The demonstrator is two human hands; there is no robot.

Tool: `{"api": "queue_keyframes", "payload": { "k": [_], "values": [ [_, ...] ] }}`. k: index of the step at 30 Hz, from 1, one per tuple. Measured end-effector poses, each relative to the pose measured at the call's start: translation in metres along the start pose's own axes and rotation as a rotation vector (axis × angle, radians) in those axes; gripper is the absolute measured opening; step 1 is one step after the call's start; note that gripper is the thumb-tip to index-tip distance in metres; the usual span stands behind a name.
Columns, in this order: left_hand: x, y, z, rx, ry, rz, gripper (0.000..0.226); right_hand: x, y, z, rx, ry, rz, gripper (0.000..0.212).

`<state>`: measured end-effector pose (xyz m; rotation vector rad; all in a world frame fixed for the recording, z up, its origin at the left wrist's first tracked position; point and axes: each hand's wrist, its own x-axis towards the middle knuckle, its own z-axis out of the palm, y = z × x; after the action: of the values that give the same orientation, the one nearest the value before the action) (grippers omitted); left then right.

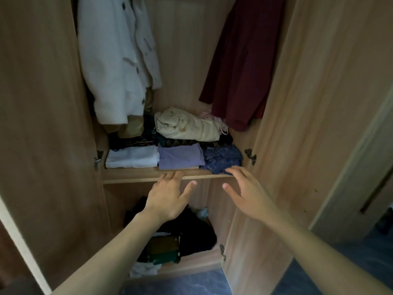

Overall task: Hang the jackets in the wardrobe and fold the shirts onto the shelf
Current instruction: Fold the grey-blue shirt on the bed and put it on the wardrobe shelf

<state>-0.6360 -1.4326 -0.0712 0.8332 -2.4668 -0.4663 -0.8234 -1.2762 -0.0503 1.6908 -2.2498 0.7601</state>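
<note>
A white jacket (pixel 119 60) hangs at the left inside the open wardrobe, and a maroon jacket (pixel 244 67) hangs at the right. On the shelf (pixel 131 174) lie three folded shirts in a row: white (pixel 131 157), lilac (pixel 180 158) and dark blue patterned (pixel 223 157). My left hand (pixel 170 196) hovers open with its fingertips at the shelf's front edge below the lilac shirt. My right hand (pixel 246 188) is open too, fingers spread, its fingertips at the front of the blue patterned shirt. Neither hand holds anything.
Behind the folded row lie a crumpled cream garment (pixel 187 126) and dark clothes. Below the shelf sits a heap of dark clothes (pixel 182 235). The wardrobe doors (pixel 42 124) stand open on both sides. The floor (pixel 191 284) is dark blue.
</note>
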Motion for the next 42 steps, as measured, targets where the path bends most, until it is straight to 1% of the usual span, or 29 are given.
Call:
{"api": "queue_keyframes", "payload": {
  "k": [3,4,7,10,13,18,21,24,26,27,28,30,32,34,36,39,42],
  "values": [
    [0.001,0.017,0.006,0.143,0.043,0.031,0.058,-0.018,0.010,-0.012,0.027,0.018,0.040,0.049],
    [0.002,0.022,0.010,0.158,0.057,0.029,0.059,-0.025,0.016,-0.015,0.041,0.028,0.045,0.048],
    [0.010,0.042,0.021,0.150,0.063,0.032,0.060,-0.037,0.034,-0.027,0.044,0.047,0.054,0.048],
    [0.019,0.071,0.036,0.159,0.057,0.066,0.058,-0.044,0.058,-0.045,0.068,0.101,0.083,0.047],
    [0.029,0.108,0.048,0.123,0.057,0.091,0.053,-0.051,0.080,-0.065,0.139,0.146,0.085,0.047],
    [0.050,0.177,0.065,0.054,0.061,0.142,0.050,-0.061,0.123,-0.109,0.155,0.248,0.071,0.046],
    [0.060,0.207,0.076,0.059,0.071,0.173,0.052,-0.062,0.152,-0.135,0.190,0.370,0.056,0.041],
    [0.067,0.232,0.087,0.068,0.086,0.187,0.055,-0.060,0.176,-0.155,0.220,0.563,0.089,0.036],
    [0.070,0.245,0.094,0.073,0.102,0.187,0.057,-0.058,0.192,-0.165,0.173,0.676,0.109,0.042],
    [0.071,0.250,0.097,0.070,0.112,0.189,0.057,-0.056,0.200,-0.169,0.159,0.700,0.126,0.048],
    [0.071,0.253,0.099,0.066,0.121,0.193,0.056,-0.056,0.209,-0.172,0.175,0.699,0.152,0.056],
    [0.070,0.255,0.102,0.062,0.130,0.194,0.052,-0.055,0.224,-0.173,0.309,0.629,0.227,0.068],
    [0.067,0.253,0.103,0.054,0.137,0.182,0.048,-0.055,0.233,-0.168,0.500,0.507,0.305,0.072],
    [0.062,0.244,0.104,0.052,0.136,0.152,0.046,-0.053,0.236,-0.160,0.599,0.451,0.318,0.072],
    [0.055,0.234,0.104,0.085,0.124,0.117,0.047,-0.052,0.236,-0.153,0.617,0.475,0.304,0.072],
    [0.050,0.222,0.103,0.135,0.108,0.075,0.048,-0.048,0.230,-0.148,0.659,0.553,0.308,0.067],
    [0.048,0.218,0.102,0.154,0.122,0.049,0.048,-0.048,0.219,-0.136,0.702,0.531,0.265,0.070]
  ]
}}
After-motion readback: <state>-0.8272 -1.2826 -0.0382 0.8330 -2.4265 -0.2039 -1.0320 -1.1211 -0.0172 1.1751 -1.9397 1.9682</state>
